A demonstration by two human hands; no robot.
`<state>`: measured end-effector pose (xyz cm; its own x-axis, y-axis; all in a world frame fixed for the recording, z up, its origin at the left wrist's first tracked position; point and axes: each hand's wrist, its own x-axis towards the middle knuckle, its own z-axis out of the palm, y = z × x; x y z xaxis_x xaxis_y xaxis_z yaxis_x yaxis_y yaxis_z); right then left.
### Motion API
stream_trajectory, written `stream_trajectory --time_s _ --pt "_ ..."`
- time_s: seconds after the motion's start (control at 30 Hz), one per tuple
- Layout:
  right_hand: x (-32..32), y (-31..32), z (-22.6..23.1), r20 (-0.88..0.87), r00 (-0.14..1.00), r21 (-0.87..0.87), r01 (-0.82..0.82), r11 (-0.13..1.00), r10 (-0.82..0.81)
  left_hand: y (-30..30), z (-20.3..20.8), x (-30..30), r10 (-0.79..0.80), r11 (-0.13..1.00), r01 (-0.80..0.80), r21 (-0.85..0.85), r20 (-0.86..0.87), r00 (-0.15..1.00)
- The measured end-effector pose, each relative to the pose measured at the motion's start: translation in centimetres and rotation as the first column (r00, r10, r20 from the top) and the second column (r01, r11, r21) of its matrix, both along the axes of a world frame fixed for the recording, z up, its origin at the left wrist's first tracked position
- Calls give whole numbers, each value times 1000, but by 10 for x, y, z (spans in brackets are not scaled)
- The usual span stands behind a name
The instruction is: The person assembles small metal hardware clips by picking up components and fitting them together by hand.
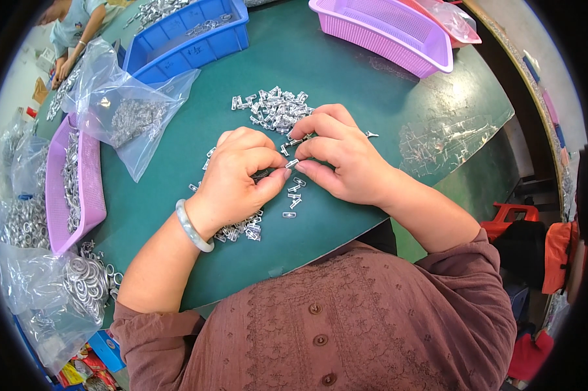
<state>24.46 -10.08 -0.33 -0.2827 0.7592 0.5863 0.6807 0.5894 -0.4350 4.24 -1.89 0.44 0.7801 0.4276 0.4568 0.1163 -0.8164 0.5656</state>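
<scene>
Both hands meet over the green table (pixel 333 72), fingertips almost touching around a small silver metal fitting (pixel 292 163). My right hand (pixel 343 156) pinches it between thumb and forefinger. My left hand (pixel 238 173), with a pale bangle (pixel 193 226) on the wrist, is closed, its thumb and forefinger at the near end of the same fitting. Just beyond the fingers lies a heap of similar silver fittings (pixel 278 109). Another pile (pixel 245 228) sits beside and partly under my left hand. A few loose pieces (pixel 294 195) lie between the hands, nearer to me.
A blue bin (pixel 186 52) stands at the far left, next to a clear plastic bag (pixel 137 120) of small parts. Purple baskets are at the left (pixel 92 189) and far right (pixel 385 39). Silver rings (pixel 88 280) lie at the left edge. Another person's hands (pixel 60 70) show at upper left.
</scene>
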Motion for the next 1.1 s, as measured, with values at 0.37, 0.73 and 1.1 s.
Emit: stream_trajectory --time_s 0.37,0.73,1.1 --pt "-1 0 3 -48 999 16 -21 1000 21 -1 3 0 9 999 -9 32 3 1000" --pt "1 1 -1 -19 1000 8 0 1000 1 2 10 -3 -119 989 128 79 -117 986" --pt "-2 -2 1 186 981 -50 69 996 -58 4 6 -3 73 996 -67 57 -125 989"
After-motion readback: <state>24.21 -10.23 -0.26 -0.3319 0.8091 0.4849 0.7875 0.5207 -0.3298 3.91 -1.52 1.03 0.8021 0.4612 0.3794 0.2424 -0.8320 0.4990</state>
